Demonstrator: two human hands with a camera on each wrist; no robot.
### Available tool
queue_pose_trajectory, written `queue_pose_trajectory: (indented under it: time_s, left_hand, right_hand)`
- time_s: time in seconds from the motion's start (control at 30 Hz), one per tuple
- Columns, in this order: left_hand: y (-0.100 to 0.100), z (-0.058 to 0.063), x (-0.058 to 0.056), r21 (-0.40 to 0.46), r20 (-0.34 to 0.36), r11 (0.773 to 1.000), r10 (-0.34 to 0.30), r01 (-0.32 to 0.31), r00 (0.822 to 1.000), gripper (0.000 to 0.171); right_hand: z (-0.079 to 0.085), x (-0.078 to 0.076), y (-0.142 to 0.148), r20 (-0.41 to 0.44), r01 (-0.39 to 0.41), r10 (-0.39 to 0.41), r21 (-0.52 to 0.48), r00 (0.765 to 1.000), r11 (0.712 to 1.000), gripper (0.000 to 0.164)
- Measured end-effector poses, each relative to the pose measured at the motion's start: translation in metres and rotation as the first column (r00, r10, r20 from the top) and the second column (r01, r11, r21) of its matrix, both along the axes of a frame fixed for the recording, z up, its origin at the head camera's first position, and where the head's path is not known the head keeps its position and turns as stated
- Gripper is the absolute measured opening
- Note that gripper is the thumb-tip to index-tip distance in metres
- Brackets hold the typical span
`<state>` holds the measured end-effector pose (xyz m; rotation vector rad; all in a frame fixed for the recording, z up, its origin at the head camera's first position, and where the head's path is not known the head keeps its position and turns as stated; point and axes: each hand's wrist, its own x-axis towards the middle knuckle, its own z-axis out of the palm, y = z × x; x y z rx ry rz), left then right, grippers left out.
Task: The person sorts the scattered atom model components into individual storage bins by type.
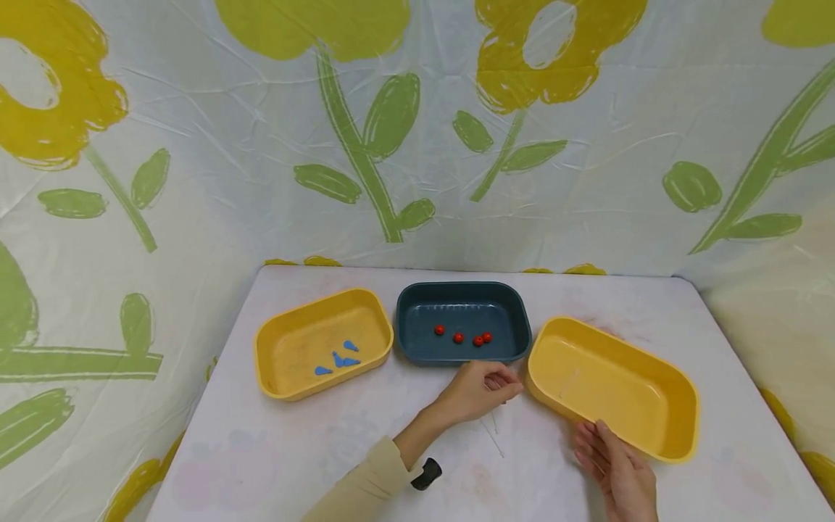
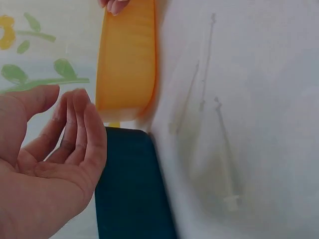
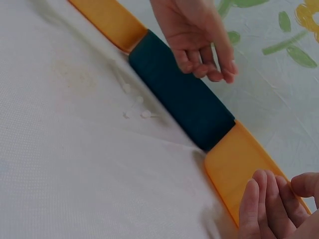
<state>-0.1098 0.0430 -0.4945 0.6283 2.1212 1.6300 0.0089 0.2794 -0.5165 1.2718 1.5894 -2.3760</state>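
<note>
My left hand (image 1: 483, 391) hovers by the front wall of the dark teal tray (image 1: 417, 355), fingers loosely bent and holding nothing. In the left wrist view there is a gap between its thumb and fingers. My right hand (image 1: 620, 467) is at the near side of the right yellow tray (image 1: 685, 406); its thumb lies at the rim and its fingers (image 3: 266, 204) along the outer wall. Several thin clear sticks (image 2: 224, 144) with small whitish ends lie on the table in front of the teal tray.
Several small red balls (image 1: 459, 338) sit in the teal tray. The left yellow tray (image 1: 270, 370) contains several small blue drop-shaped pieces (image 1: 350, 346). All three trays stand side by side on a white-covered table (image 1: 261, 442), with flower-printed cloth (image 1: 417, 167) behind and at the sides.
</note>
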Motion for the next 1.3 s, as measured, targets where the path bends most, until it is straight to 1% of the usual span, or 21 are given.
queue_pose_trajectory:
  time_s: [0.07, 0.3, 0.53, 0.77, 0.9, 0.97, 1.07, 1.17, 1.3]
  left_hand:
    - [-0.004, -0.003, 0.002, -0.006, -0.002, 1.000, 0.003, -0.003, 1.000, 0.012]
    - [-0.018, -0.012, 0.007, -0.007, -0.021, 1.000, 0.005, -0.005, 1.000, 0.009]
    - [-0.031, -0.022, 0.010, -0.055, -0.001, 0.998, 0.000, 0.000, 1.000, 0.008]
    - [-0.045, -0.034, 0.014, -0.077, -0.020, 0.997, -0.004, 0.003, 1.000, 0.005]
    - [-0.051, -0.037, 0.015, -0.124, -0.022, 0.992, -0.006, 0.003, 1.000, 0.004]
    - [-0.053, -0.038, 0.016, -0.150, -0.022, 0.989, -0.017, 0.014, 1.000, 0.005]
    - [-0.056, -0.038, 0.018, -0.189, -0.019, 0.981, -0.050, 0.045, 0.999, 0.009]
    - [-0.058, -0.039, 0.018, -0.223, -0.031, 0.971, -0.091, 0.081, 0.995, 0.014]
    - [-0.062, -0.041, 0.017, -0.254, -0.031, 0.960, -0.131, 0.119, 0.991, 0.016]
  right_hand:
    - [-0.001, 0.000, 0.001, -0.001, 0.005, -0.005, -0.004, 1.000, 1.000, 0.025]
    - [-0.003, -0.003, 0.001, 0.042, 0.027, -0.027, 0.003, 0.999, 1.000, 0.025]
    - [-0.004, -0.003, 0.001, 0.038, 0.023, -0.024, 0.010, 0.999, 1.000, 0.025]
    - [-0.004, -0.002, 0.001, 0.032, 0.023, -0.023, 0.007, 0.999, 1.000, 0.025]
    - [-0.003, -0.002, 0.000, 0.028, 0.028, -0.029, 0.005, 0.999, 1.000, 0.025]
    - [-0.003, -0.002, 0.000, 0.016, 0.023, -0.023, 0.002, 1.000, 1.000, 0.026]
    - [-0.001, -0.001, 0.000, 0.001, 0.021, -0.021, -0.008, 1.000, 1.000, 0.026]
    - [-0.001, 0.000, 0.000, -0.018, 0.015, -0.016, -0.015, 1.000, 1.000, 0.027]
    - [0.000, 0.000, -0.001, -0.026, 0.012, -0.013, -0.017, 1.000, 1.000, 0.027]
